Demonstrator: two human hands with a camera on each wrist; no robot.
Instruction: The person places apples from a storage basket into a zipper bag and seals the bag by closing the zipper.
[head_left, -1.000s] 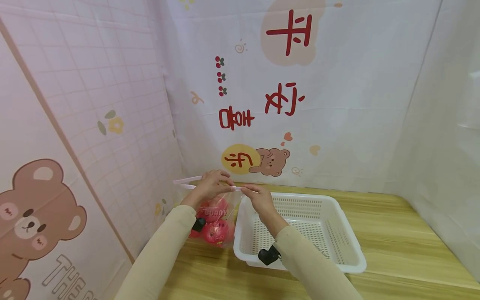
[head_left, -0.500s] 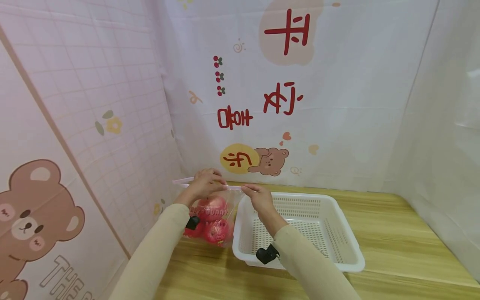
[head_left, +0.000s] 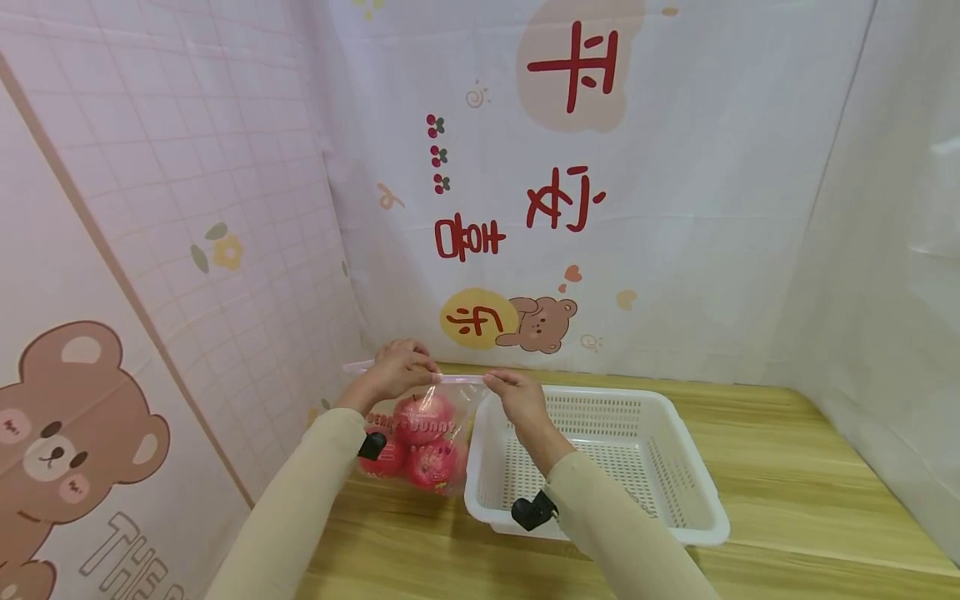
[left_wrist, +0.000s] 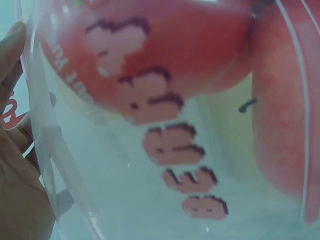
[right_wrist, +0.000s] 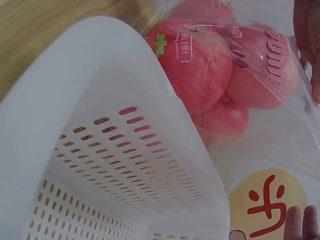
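A clear zip bag point(head_left: 467, 404) printed with pink lettering stands on the table, with several red apples point(head_left: 433, 464) inside. Its pale pink zip strip point(head_left: 461, 380) runs along the top. My left hand point(head_left: 397, 369) pinches this strip left of the middle, while my right hand point(head_left: 522, 402) pinches its right end between thumb and fingers. In the left wrist view, the left hand point(left_wrist: 20, 165) lies at the bag's edge, partly behind the film. The right wrist view shows apples point(right_wrist: 197, 70) pressed together inside the bag, beside the basket.
A white plastic basket point(head_left: 600, 392) with slotted walls stands right of the bag, under my right forearm. The wood-grain table point(head_left: 795, 475) extends farther right. Printed cloth walls point(head_left: 697, 208) enclose the back and both sides.
My left hand has slid leftward along the zip strip, so more of it shows between the hands. The right hand has stayed at the right end. More of the apples shows.
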